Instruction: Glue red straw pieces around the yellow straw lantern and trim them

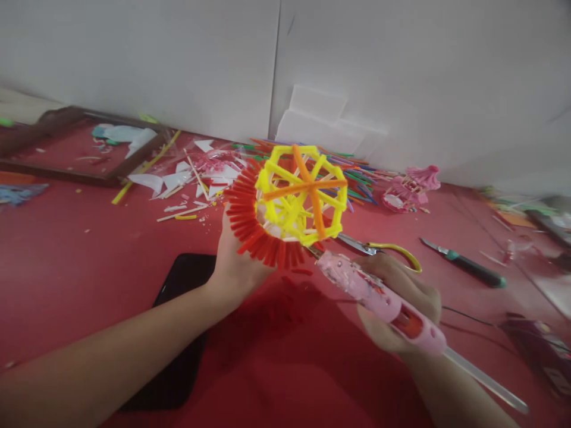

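Observation:
My left hand [234, 261] is closed round a round straw model [289, 202], held up over the red table. The model has a yellow lattice with orange spokes and a fringe of short red straw pieces along its lower left rim. My right hand [397, 303] grips a pink hot glue gun [379, 297], whose nozzle touches the model's lower right edge. A clear glue stick [486, 380] pokes out of the gun's back.
A black phone [178, 333] lies under my left forearm. Yellow-handled scissors [383, 248] and a green-handled knife [468, 267] lie to the right. Coloured straws [357, 172], white scraps, a pink model [410, 187] and white foam blocks [321, 119] sit by the wall. A wooden frame [84, 142] is far left.

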Tool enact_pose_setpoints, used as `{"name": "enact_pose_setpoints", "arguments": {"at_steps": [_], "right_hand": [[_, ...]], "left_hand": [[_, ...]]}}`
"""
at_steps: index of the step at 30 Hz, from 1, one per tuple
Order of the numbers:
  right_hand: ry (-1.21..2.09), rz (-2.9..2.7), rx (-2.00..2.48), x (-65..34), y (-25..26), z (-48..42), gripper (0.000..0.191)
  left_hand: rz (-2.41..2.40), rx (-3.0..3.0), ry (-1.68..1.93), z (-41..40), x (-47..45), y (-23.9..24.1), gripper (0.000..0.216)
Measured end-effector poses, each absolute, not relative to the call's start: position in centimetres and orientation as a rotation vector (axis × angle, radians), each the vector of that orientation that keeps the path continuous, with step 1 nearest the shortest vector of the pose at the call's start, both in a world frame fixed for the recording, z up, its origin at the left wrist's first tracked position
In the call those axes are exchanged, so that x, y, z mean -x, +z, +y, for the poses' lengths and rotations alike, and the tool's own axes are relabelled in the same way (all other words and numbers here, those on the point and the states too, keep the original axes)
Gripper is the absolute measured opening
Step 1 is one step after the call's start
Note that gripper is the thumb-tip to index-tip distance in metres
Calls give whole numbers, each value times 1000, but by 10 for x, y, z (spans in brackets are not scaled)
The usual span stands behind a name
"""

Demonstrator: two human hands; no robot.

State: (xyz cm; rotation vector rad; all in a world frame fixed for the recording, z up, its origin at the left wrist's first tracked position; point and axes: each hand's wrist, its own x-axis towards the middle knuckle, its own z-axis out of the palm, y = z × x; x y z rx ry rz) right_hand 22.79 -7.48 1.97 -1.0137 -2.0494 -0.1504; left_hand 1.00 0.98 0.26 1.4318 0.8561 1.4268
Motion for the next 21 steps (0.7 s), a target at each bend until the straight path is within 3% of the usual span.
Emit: {"name": "enact_pose_setpoints", "arguments": {"at_steps": [8, 21], "right_hand": [[-162, -2061, 1024, -233, 15, -74, 23], [-104, -2035, 1025, -238, 10, -75, 11]], "left_hand": [[760, -1291, 1409, 7, -15, 10, 64], [742, -1191, 1432, 8, -16, 9, 50]]}}
